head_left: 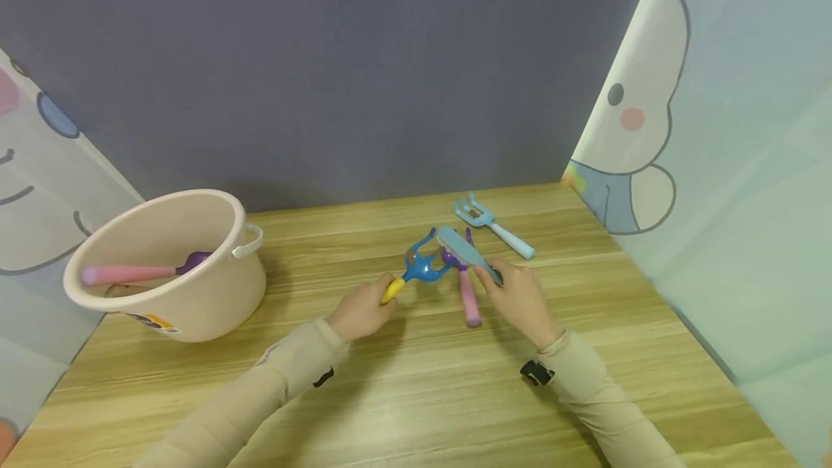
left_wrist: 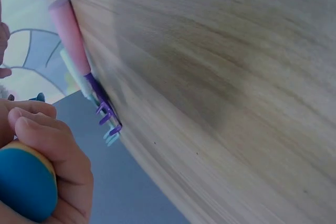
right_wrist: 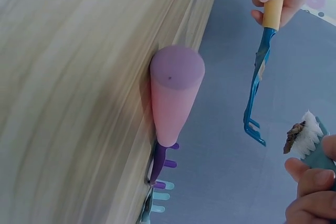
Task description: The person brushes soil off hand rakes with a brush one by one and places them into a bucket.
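Observation:
My left hand (head_left: 360, 309) grips the yellow handle of a blue hand rake (head_left: 424, 269), held up over the table with its prongs to the right. A brown patch shows on the rake's head. My right hand (head_left: 520, 302) holds a grey-blue brush (head_left: 460, 247) by its handle, and in the head view the brush overlaps a purple rake's head. Brown dirt (right_wrist: 294, 137) clings to the white bristles in the right wrist view. Below, the purple hand rake with a pink handle (head_left: 469, 300) lies on the table. A light blue hand rake (head_left: 511, 240) lies behind it.
On the left of the wooden table (head_left: 403, 396) stands a cream bucket (head_left: 227, 302) with a white handle. Inside it leans a purple tool with a pink handle (head_left: 133, 275). A dark grey panel (head_left: 390, 78) rises behind, and cartoon-printed sheets (head_left: 734, 186) flank the table.

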`<state>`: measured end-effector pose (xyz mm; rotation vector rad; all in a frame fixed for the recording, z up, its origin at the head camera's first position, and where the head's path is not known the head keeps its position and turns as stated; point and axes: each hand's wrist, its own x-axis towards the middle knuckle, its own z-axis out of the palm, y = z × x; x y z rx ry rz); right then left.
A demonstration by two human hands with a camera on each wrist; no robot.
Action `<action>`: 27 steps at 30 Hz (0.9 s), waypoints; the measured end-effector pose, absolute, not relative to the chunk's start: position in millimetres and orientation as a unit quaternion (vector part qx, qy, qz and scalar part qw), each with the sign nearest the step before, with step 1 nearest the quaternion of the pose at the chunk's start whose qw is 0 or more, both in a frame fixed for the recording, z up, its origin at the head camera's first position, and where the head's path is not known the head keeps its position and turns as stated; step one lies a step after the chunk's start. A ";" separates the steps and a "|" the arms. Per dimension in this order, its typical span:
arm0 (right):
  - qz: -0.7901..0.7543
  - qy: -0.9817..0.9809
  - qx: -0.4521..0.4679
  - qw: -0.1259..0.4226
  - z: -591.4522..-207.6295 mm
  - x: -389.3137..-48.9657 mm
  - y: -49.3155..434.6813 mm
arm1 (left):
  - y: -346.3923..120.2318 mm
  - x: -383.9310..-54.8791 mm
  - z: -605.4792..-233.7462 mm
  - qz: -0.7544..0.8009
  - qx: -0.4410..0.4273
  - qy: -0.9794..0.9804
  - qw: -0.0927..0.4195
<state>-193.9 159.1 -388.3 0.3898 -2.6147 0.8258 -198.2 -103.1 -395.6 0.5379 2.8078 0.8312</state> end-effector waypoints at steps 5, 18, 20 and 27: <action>0.328 -0.924 0.122 0.157 -386.4 -193.2 159.3 | -105.5 -193.6 -391.0 0.278 0.181 0.940 0.074; 0.441 -0.890 0.088 0.073 -386.5 -194.6 161.8 | -109.2 -183.0 -395.5 0.294 0.189 0.936 0.050; 0.457 -0.883 0.084 0.064 -385.1 -194.8 161.9 | -108.9 -182.3 -396.5 0.295 0.189 0.935 0.051; 0.500 -0.863 0.075 0.025 -381.1 -194.0 161.0 | -105.9 -180.5 -396.3 0.293 0.194 0.934 0.060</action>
